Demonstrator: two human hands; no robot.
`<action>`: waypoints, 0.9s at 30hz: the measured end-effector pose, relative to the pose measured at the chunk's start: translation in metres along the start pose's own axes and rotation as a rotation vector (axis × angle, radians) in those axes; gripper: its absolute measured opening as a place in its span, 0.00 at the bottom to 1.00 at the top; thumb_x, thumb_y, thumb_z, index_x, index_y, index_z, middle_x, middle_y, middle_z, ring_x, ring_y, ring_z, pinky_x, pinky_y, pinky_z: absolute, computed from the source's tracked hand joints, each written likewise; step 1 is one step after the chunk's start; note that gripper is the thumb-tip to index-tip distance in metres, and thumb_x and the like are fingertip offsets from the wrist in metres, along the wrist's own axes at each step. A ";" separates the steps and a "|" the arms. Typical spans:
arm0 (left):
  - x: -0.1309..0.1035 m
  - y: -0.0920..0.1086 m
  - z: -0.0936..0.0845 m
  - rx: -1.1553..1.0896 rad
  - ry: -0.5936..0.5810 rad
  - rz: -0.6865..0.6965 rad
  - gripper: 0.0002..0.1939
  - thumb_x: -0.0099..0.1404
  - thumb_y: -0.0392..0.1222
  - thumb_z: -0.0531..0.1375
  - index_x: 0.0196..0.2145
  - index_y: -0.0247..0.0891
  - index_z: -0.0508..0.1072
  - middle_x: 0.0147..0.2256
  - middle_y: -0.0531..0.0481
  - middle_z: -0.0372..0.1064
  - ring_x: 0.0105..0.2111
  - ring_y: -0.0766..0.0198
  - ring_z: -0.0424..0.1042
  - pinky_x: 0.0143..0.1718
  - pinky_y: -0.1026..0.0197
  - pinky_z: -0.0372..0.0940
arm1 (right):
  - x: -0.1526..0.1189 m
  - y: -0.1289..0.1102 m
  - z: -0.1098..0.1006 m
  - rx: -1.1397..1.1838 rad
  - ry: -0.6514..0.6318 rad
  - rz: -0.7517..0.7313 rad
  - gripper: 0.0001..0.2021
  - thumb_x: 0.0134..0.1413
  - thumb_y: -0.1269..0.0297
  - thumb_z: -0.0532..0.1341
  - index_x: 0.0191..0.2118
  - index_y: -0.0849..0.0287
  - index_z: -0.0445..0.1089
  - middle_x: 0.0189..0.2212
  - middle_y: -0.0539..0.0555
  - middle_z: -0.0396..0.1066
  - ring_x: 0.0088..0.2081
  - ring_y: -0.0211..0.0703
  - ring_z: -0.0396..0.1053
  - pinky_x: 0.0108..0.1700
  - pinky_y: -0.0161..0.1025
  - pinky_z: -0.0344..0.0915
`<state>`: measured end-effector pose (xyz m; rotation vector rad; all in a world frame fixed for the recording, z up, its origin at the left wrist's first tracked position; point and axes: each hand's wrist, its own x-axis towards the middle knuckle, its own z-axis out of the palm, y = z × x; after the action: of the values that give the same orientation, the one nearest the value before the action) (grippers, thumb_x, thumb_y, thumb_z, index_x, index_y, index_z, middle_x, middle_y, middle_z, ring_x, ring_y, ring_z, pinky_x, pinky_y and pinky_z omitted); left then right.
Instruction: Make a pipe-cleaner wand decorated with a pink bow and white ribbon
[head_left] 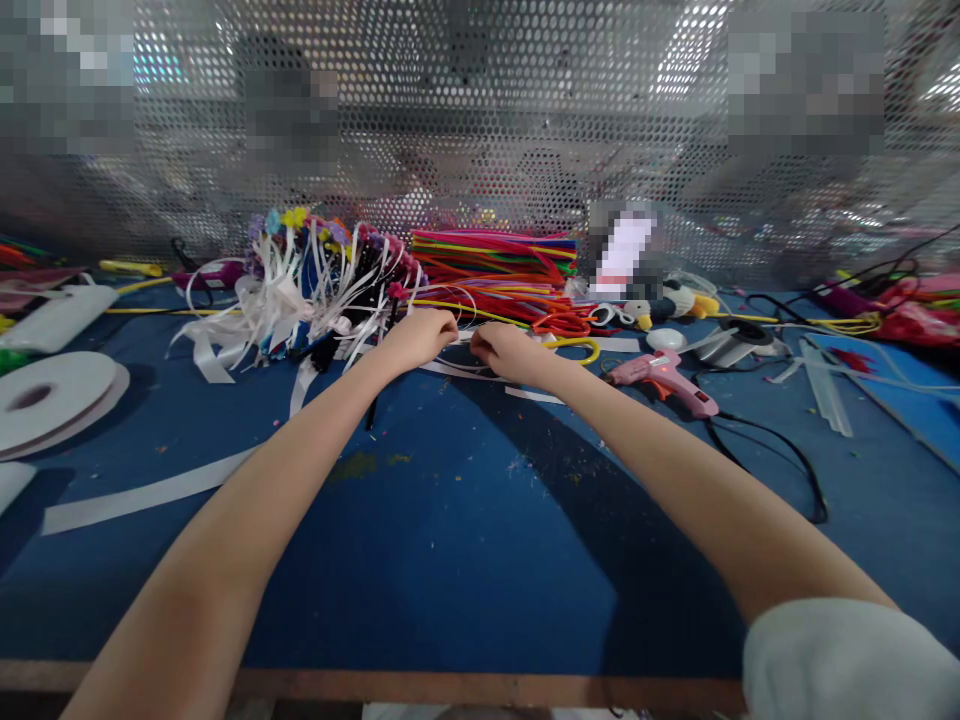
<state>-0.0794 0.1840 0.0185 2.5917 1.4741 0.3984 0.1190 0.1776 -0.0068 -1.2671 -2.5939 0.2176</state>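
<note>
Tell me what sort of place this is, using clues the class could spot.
Probably a craft workshop bench: there is a pink glue gun, a stack of thin colourful stems and a large white spool on the blue work surface.

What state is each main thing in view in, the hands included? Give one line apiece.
Left hand: fingers curled, grip unclear
Right hand: fingers curled, grip unclear
Pink plastic glue gun: lying on its side, cord attached
Large round white spool: lying flat
Long white ribbon strip: laid out, one end hidden by the left forearm
Thin multicoloured rods: stacked
Blue tabletop: speckled with scraps
</note>
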 end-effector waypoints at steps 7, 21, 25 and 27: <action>-0.005 0.000 -0.013 0.032 -0.013 -0.054 0.09 0.67 0.38 0.56 0.36 0.35 0.77 0.36 0.43 0.77 0.35 0.59 0.73 0.39 0.59 0.62 | -0.003 -0.001 -0.001 0.040 0.010 -0.007 0.08 0.58 0.72 0.57 0.37 0.62 0.74 0.37 0.58 0.75 0.35 0.42 0.68 0.38 0.36 0.59; -0.006 0.001 -0.010 0.091 -0.038 -0.096 0.10 0.68 0.41 0.55 0.38 0.38 0.77 0.37 0.43 0.77 0.36 0.57 0.73 0.36 0.58 0.62 | -0.003 -0.001 0.000 0.010 -0.022 -0.012 0.09 0.58 0.71 0.57 0.37 0.62 0.76 0.37 0.59 0.75 0.36 0.43 0.69 0.39 0.38 0.60; -0.007 0.000 -0.011 0.108 -0.057 -0.094 0.12 0.68 0.43 0.55 0.39 0.38 0.77 0.37 0.43 0.77 0.36 0.57 0.73 0.36 0.59 0.62 | -0.001 -0.001 0.003 -0.028 -0.039 -0.010 0.09 0.60 0.71 0.56 0.38 0.63 0.75 0.38 0.60 0.75 0.37 0.44 0.69 0.40 0.37 0.60; -0.007 -0.001 -0.010 0.119 -0.071 -0.090 0.12 0.69 0.44 0.55 0.39 0.38 0.77 0.36 0.44 0.77 0.36 0.57 0.73 0.36 0.59 0.62 | -0.001 0.000 0.006 -0.046 -0.045 -0.001 0.10 0.61 0.72 0.55 0.38 0.63 0.75 0.38 0.61 0.75 0.37 0.43 0.69 0.39 0.37 0.59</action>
<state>-0.0869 0.1781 0.0267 2.5862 1.6294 0.2123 0.1178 0.1771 -0.0122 -1.2914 -2.6518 0.1889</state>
